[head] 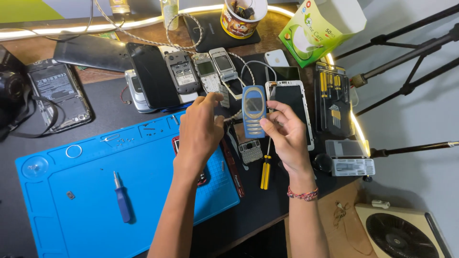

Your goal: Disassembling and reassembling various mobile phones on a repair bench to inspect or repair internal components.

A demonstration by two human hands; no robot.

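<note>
1. Currently the right hand (287,136) holds a blue phone cover (254,111) upright, thumb and fingers pinching its lower right edge, just above the desk (110,112).
2. Left hand (200,129) is raised just left of the cover, fingers curled together toward it; the fingertips are close to its left edge, but I cannot tell whether they touch it.
3. Below the right hand's fingers: a small keypad board (250,152) lying flat, and a yellow-handled screwdriver (265,173) just beside the wrist.
4. Behind the right hand: a white-framed phone (295,98), screen dark.
5. Right of that hand: a black case of yellow-handled tools (333,100).
6. Under the left forearm: a blue work mat (95,210); a blue-handled screwdriver (122,198) lies on it, well left of the arm.
7. Beyond the left hand: a row of opened old phones (191,76), some lying face up and one showing its bare back.
8. Far left of the hands: a phone with its back removed (60,95).
9. Right wrist carries a braided bracelet (302,194).
</note>
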